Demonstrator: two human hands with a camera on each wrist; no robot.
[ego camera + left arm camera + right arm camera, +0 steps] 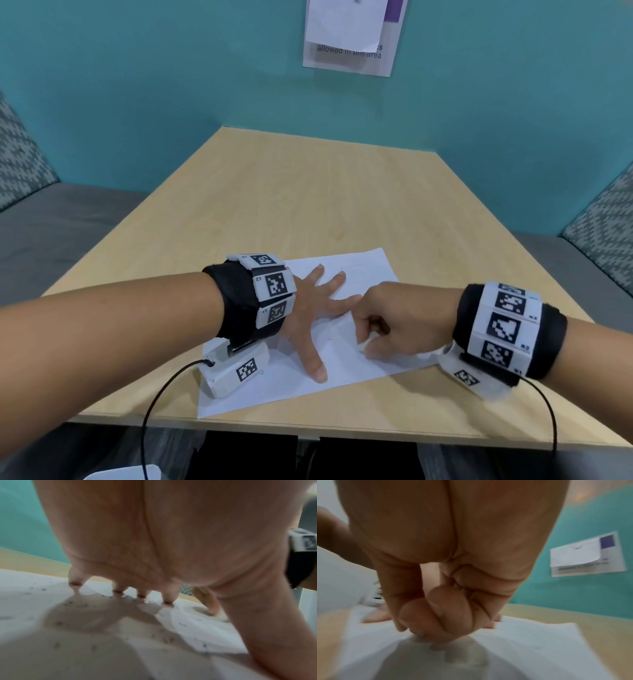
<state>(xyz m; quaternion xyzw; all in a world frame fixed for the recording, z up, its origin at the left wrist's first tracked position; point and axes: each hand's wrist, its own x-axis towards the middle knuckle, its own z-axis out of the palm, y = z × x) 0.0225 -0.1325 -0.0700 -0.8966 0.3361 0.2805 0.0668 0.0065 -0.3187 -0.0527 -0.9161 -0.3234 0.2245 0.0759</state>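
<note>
White rectangular paper sheet (359,270) lies askew on the near half of the light wooden counter (308,192), one corner close to the front edge. On its left-middle part the left hand (315,308) lies flat, fingers (337,279) spread toward the far side and thumb toward the near side. Just right of it (knuckles about touching the left forefinger), the right hand (404,318) rests on the sheet, curled round a small white block (362,345) (mostly hidden). Behind the counter is the teal wall (171,85), with a white printed notice (349,58) on it above the far edge. Grey cushioned bench seats lie left (51,233) and right (582,267) of the counter.
</note>
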